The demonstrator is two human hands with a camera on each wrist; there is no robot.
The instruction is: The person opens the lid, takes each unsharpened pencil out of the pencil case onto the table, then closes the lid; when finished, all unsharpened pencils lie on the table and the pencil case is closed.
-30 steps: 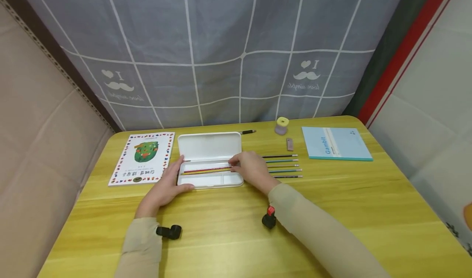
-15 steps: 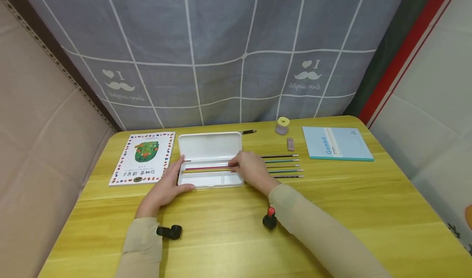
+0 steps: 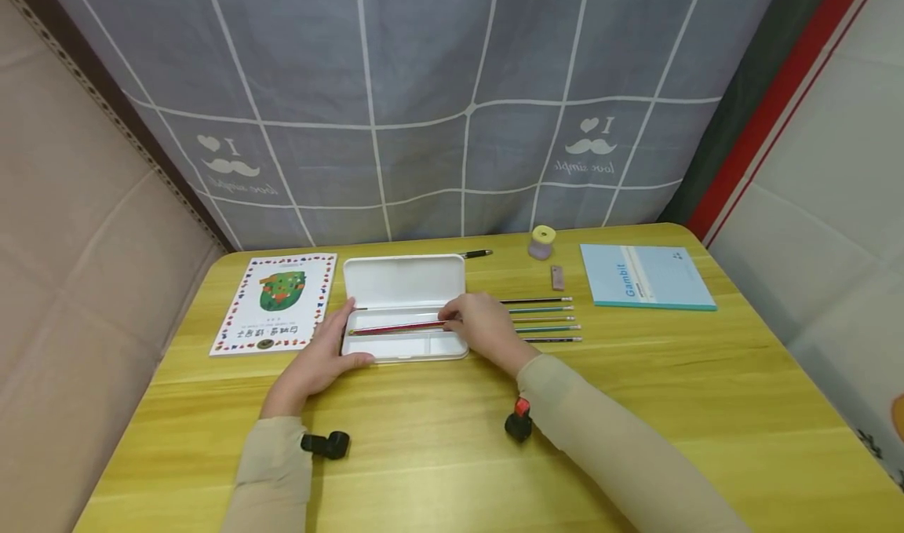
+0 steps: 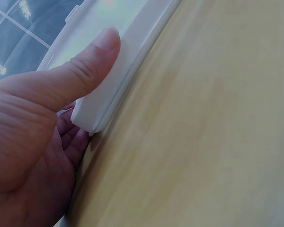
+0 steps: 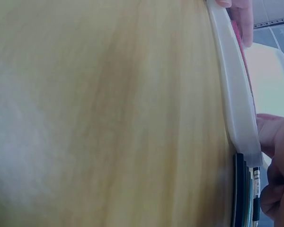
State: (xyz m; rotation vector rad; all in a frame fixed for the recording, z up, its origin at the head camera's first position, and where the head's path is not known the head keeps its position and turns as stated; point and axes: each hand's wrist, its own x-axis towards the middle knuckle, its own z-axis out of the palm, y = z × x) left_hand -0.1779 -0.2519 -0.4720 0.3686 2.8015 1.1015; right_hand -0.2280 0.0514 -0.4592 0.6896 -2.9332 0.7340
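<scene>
A white pencil case (image 3: 384,349) lies on the table with its lid (image 3: 405,280) raised toward the back. My left hand (image 3: 315,362) holds the case's left end; in the left wrist view the thumb lies over the near wall and the fingers are at the end. Inside the long compartment is a red pencil (image 3: 399,330), with a yellow edge along it in the head view. The thumb and fingertips of my right hand (image 3: 483,329) pinch its right end, which they hide. Several pencils (image 3: 544,310) lie side by side, extending rightward beyond that hand.
A picture booklet (image 3: 278,301) lies left of the case. Behind it is a black pen (image 3: 479,253). A yellow-topped round container (image 3: 541,242), an eraser (image 3: 557,278) and a blue notebook (image 3: 648,276) are at the right. A grey checked curtain (image 3: 417,156) hangs along the back edge.
The red pencil has shifted nearer the front inside the case and now largely covers the yellow one. Both hands keep nearly the same place.
</scene>
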